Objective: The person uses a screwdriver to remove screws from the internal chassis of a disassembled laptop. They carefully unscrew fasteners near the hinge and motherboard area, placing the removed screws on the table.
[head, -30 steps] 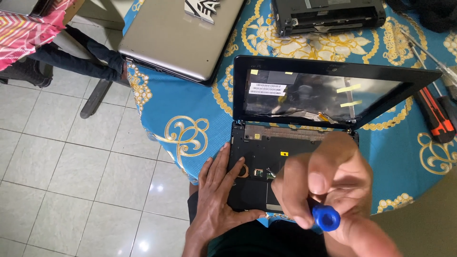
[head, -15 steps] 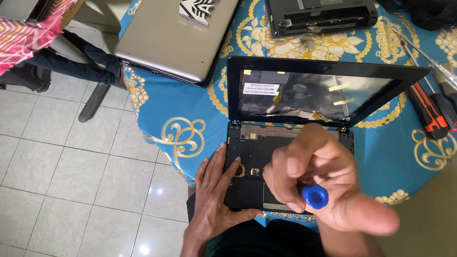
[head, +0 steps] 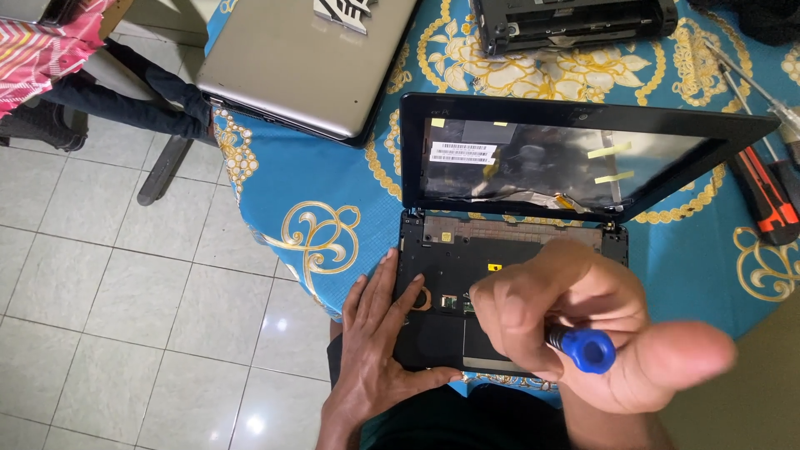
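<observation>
A small black laptop (head: 533,242) lies open on the table with its keyboard removed, showing the bare inner tray. Its screen panel (head: 567,162) carries a white sticker and yellow tape strips. My left hand (head: 379,342) rests flat on the base's near-left corner, thumb along the front edge. Close to the camera, my right hand (head: 575,325) is closed around a screwdriver with a blue handle (head: 590,350); its tip is hidden behind my fingers, over the base's right half.
A blue tablecloth with gold scrolls (head: 325,217) covers the table. A closed silver laptop (head: 308,58) lies at the back left, a dismantled black device (head: 575,21) at the back. An orange-and-black tool (head: 767,196) and thin screwdrivers (head: 750,79) lie at the right. Someone's legs (head: 125,100) are on the tiled floor at left.
My right hand with the blue-handled screwdriver has shifted slightly over the laptop base, its thumb now stretched out to the right. My left hand has stayed on the near-left corner.
</observation>
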